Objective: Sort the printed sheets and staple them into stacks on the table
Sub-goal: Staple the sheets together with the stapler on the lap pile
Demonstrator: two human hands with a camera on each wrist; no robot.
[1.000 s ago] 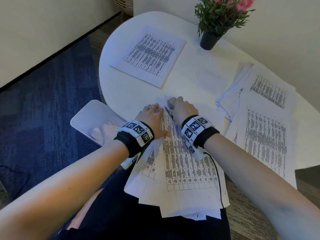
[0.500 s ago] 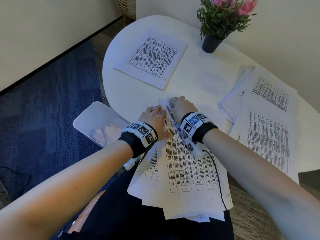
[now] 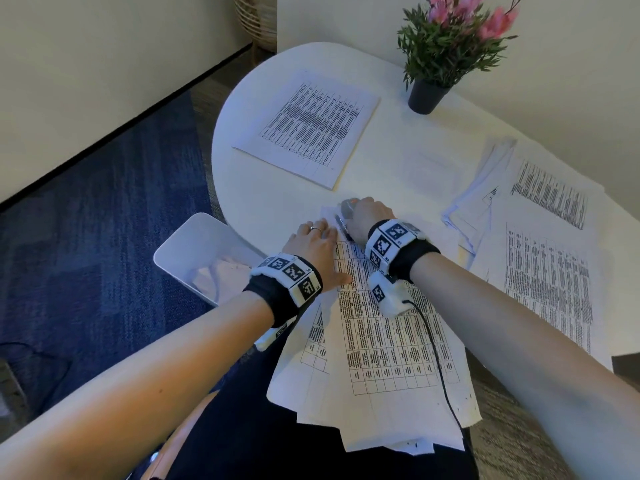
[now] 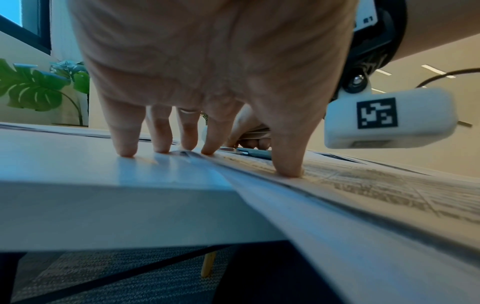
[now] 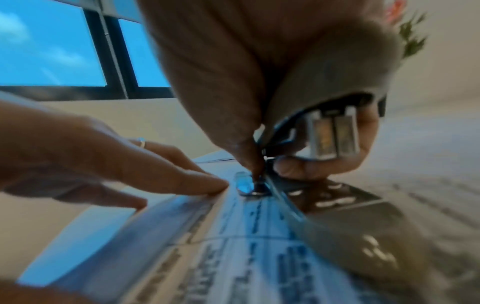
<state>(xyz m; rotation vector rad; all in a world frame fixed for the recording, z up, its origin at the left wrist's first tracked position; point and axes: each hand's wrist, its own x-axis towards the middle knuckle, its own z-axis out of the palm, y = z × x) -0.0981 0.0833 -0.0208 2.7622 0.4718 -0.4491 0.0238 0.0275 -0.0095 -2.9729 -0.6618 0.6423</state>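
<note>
— Hands first: what were they doing?
— Her left hand (image 3: 317, 249) lay flat with fingers (image 4: 127, 142) straight and spread, fingertips pressing the near stack of printed sheets (image 3: 377, 344) and the bare counter (image 3: 277, 202) beside its far left corner. Her right hand (image 3: 369, 220) was curled round a grey stapler (image 3: 348, 209), squeezing it down on that same corner.
— Where did the stack sit?
— On the near edge of the counter, its lower half hanging over the person's lap, sheets fanned unevenly.
— Could you see the stapler's mouth?
— From the right wrist, blurred: its metal base (image 5: 335, 197) lay on the paper, the grey top (image 5: 324, 86) was tilted above it.
— Other paper?
— One tidy stack (image 3: 308, 128) lay far left on the counter, well apart; loose sheets (image 3: 540, 233) overlapped at the right. A potted plant (image 3: 440, 53) stood at the back, a white bin (image 3: 194, 251) beside the counter.
</note>
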